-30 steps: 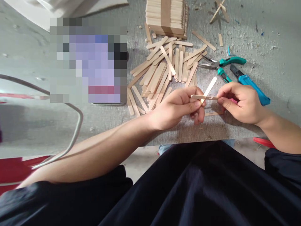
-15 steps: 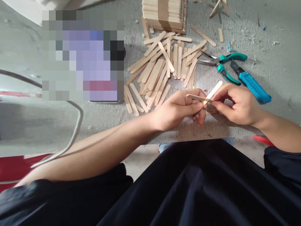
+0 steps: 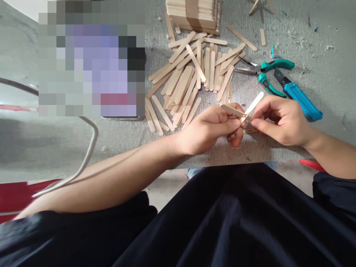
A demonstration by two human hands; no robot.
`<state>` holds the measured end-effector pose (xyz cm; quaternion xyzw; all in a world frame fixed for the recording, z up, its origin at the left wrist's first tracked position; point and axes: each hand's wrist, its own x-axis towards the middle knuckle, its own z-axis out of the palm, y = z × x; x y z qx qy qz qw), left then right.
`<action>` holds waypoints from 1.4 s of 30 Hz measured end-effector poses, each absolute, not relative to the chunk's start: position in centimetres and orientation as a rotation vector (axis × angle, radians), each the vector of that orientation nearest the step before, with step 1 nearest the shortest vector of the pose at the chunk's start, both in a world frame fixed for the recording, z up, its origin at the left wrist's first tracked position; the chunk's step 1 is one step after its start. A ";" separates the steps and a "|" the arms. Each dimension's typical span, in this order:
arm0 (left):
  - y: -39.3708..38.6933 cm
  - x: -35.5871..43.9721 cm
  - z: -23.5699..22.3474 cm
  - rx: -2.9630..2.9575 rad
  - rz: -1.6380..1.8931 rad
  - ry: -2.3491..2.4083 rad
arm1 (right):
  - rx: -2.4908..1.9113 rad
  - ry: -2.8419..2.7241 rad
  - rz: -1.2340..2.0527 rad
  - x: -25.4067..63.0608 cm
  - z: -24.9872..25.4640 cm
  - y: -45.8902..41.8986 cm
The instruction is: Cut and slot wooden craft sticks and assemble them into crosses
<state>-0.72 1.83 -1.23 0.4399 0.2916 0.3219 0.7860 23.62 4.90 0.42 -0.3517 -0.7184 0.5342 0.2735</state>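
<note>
Two wooden craft sticks cross each other between my hands, above the table's near edge. My left hand (image 3: 210,128) pinches the upright-leaning craft stick (image 3: 255,102) near its lower end, thumb on top. My right hand (image 3: 280,120) grips the right end of the crossing craft stick (image 3: 232,109) between thumb and fingertips; its rounded left end points out over my left fingers. Another stick piece (image 3: 249,131) shows just below the fingertips, partly hidden. Loose craft sticks (image 3: 182,85) lie in a heap beyond my left hand.
A banded stack of sticks (image 3: 191,16) stands behind the heap. Teal-handled pliers (image 3: 258,69) and a blue utility knife (image 3: 303,100) lie beyond my right hand. A pale cable (image 3: 93,137) curves across my left forearm. A blurred-out object (image 3: 102,70) lies at the left.
The crossing stick has turned a little, its broad face showing more and its left end slightly higher. Both hands keep their holds. The view has shifted slightly.
</note>
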 end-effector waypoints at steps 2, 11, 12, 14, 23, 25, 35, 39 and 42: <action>1.7 -0.7 -1.1 0.933 0.682 0.637 | -0.945 -1.968 1.387 23.6 0.4 4.8; 1.6 -0.6 -1.5 0.872 0.673 0.552 | -0.849 -2.039 1.165 23.8 -0.2 4.6; 1.6 -0.6 -1.5 0.868 0.676 0.545 | -0.856 -2.032 1.182 23.8 -0.2 4.6; 1.5 -0.5 -1.5 0.859 0.679 0.539 | -0.878 -2.018 1.229 23.8 -0.3 4.6; 1.3 -0.2 -1.1 0.854 0.690 0.547 | -0.960 -1.935 1.349 23.8 0.1 4.4; 1.3 -0.3 -1.0 0.873 0.677 0.527 | -0.954 -1.850 1.512 23.8 0.3 4.5; 1.1 -0.1 -1.0 0.870 0.690 0.553 | -0.850 -1.957 1.175 23.8 -0.8 4.4; 1.1 -0.1 -0.9 0.857 0.692 0.552 | -0.843 -1.831 1.306 23.5 -0.7 4.3; 1.2 -0.2 -1.0 0.895 0.693 0.531 | -0.915 -1.720 1.516 23.3 -0.3 4.3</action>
